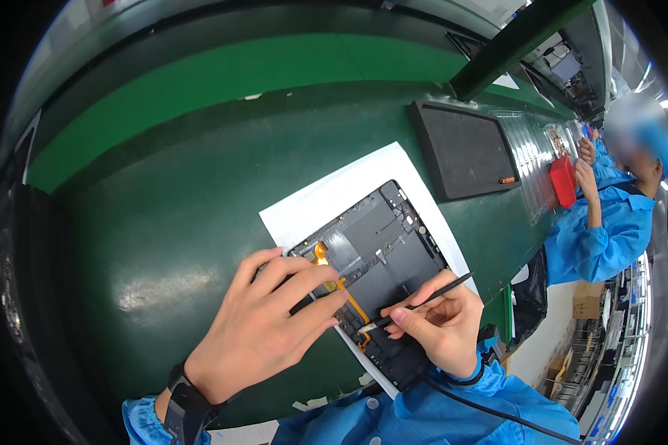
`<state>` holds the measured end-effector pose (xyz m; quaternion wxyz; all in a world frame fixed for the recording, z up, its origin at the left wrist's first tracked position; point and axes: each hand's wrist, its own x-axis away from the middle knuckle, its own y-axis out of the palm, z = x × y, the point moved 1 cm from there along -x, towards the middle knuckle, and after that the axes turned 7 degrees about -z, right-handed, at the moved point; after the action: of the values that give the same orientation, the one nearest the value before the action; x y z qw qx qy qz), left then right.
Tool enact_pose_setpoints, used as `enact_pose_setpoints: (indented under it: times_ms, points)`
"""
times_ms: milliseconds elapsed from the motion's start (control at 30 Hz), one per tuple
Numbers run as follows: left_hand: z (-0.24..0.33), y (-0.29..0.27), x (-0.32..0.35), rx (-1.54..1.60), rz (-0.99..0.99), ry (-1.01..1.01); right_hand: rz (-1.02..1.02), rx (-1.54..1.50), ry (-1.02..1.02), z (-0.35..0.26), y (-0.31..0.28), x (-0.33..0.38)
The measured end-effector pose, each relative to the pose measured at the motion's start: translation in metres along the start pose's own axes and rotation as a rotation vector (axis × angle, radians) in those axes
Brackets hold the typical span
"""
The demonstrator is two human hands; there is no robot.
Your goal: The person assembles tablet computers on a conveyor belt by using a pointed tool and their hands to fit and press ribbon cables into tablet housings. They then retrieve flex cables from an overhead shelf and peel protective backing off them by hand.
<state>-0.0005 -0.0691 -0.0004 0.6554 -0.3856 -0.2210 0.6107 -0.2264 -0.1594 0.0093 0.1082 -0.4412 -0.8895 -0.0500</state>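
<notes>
An opened tablet housing, dark grey with its inner parts exposed, lies at a slant on a white sheet. Along its near left side runs an orange flex cable. My right hand pinches a thin black stick tool; its pale tip touches or hovers just over the cable's lower end. My left hand reaches over the housing's left edge, fingers apart and slightly bent, its fingertips by the cable. The palm hides part of the sheet and that edge.
Beyond the sheet to the right, a black foam tray holds a small orange piece. Clear plastic trays and a red bin follow, near a co-worker in blue. A black cord runs from my right wrist area.
</notes>
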Motion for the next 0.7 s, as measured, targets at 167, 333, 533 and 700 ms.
enact_pose_setpoints:
  times_ms: [167, 333, 533, 700]
  points:
    - [0.001, -0.002, -0.001, -0.023, 0.004, 0.000, 0.026, -0.016, -0.017, 0.000, 0.009, 0.004]
    - [0.001, -0.001, -0.001, -0.038, 0.016, 0.003, -0.084, -0.072, -0.003, 0.003, 0.007, -0.003]
    - [0.004, 0.001, 0.000, -0.046, 0.032, 0.031, -0.208, 0.024, -0.039, -0.003, -0.006, 0.000]
    - [0.003, 0.002, 0.001, -0.035, 0.038, 0.036, -0.625, 0.570, -0.466, -0.038, -0.008, -0.015]
